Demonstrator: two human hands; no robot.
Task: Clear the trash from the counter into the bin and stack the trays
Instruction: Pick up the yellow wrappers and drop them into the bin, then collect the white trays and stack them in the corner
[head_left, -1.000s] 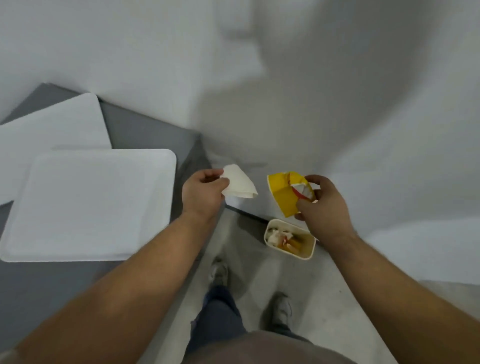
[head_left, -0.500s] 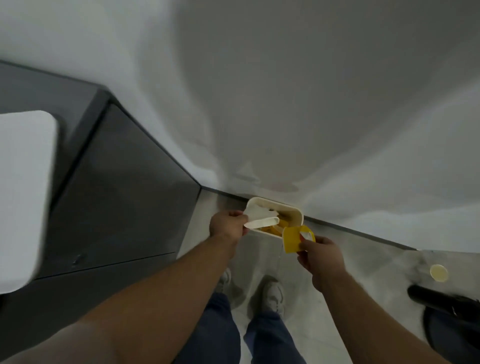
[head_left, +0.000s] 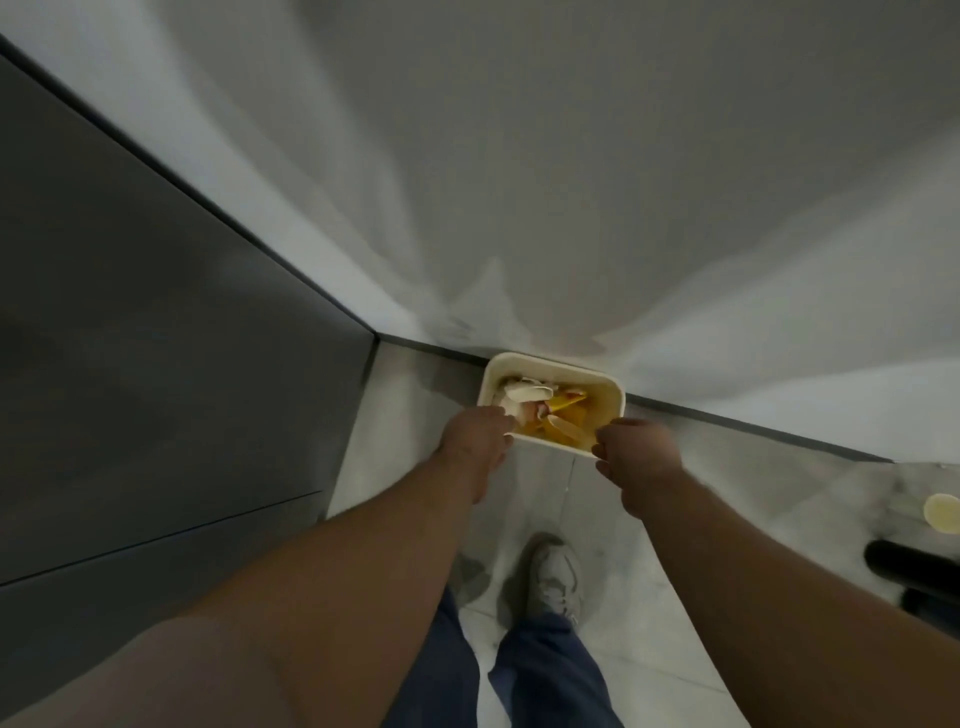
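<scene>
The cream rectangular bin (head_left: 613, 387) stands on the floor against the wall. Inside lie white napkin pieces (head_left: 527, 394) and yellow wrapper scraps (head_left: 569, 415). My left hand (head_left: 475, 441) hovers over the bin's near left corner, its fingertips right beside the white paper; whether they still pinch it is hidden. My right hand (head_left: 639, 457) hangs over the near right corner with its fingers curled downward and nothing in them. The trays are out of view.
The dark grey counter side (head_left: 156, 312) fills the left. My shoe (head_left: 553, 582) and blue trouser legs are below the bin. A round cream lid (head_left: 943, 512) and a black object (head_left: 909, 571) lie on the floor at the right.
I turned away from the counter and bent toward the bin. The yellow wrapper left my right hand and now lies in the bin. The napkin is down among the trash.
</scene>
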